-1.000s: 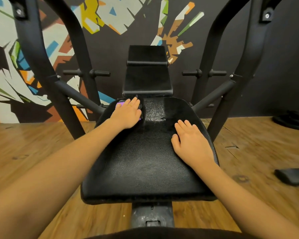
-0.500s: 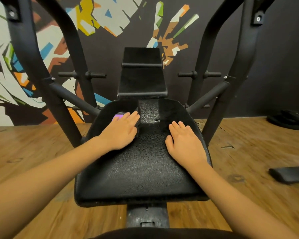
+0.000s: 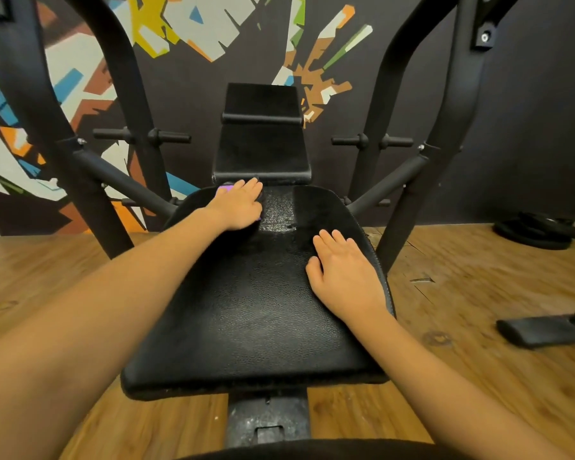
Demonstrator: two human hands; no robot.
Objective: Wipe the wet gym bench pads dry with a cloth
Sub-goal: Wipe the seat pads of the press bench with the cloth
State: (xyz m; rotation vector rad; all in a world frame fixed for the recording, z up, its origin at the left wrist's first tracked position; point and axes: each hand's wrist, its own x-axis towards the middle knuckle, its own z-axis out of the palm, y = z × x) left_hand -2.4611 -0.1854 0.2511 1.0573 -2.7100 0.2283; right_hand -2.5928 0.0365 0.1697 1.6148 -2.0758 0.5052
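Note:
A black padded seat pad [image 3: 256, 320] fills the middle of the head view, with a shiny wet strip [image 3: 278, 210] near its far edge. My left hand [image 3: 238, 207] lies flat at the far left of the pad, pressing a purple cloth [image 3: 224, 188] whose edge peeks out past the fingers. My right hand [image 3: 344, 273] rests flat with straight fingers on the pad's right side, holding nothing. Behind the seat rises the black back pad [image 3: 263, 147].
Black steel frame uprights [image 3: 445, 134] stand on both sides of the bench, with a second upright [image 3: 30, 121] at left and weight pegs [image 3: 372, 141]. Weight plates [image 3: 538, 230] lie on the wooden floor at right, and a black frame foot [image 3: 541, 330] lies nearer.
My left hand with the cloth slid back along the pad and then forward again to the far edge. My right hand stays resting on the pad's right side.

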